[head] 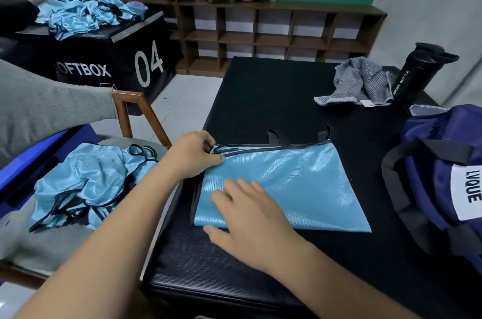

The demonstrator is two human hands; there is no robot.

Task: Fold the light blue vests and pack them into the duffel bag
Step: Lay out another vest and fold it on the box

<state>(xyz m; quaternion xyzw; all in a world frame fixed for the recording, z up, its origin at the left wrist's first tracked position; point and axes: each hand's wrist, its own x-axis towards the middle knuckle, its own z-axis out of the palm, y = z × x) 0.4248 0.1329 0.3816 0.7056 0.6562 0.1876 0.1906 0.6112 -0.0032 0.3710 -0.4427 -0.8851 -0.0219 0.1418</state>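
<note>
A light blue vest (300, 183) with dark trim lies folded flat on the black padded table (260, 99). My left hand (194, 154) pinches the vest's top left corner at the trim. My right hand (247, 214) rests flat with straight fingers on the vest's lower left part. The navy duffel bag (443, 183) with a white label sits at the right edge of the table. A crumpled heap of light blue vests (88, 183) lies on the chair to my left.
More light blue vests (83, 13) are piled on a black soft box (117, 58) at the back left. A grey striped towel (360, 81) and a black sport bottle (417, 71) sit at the table's far right. A wooden shelf (273, 37) lines the back wall.
</note>
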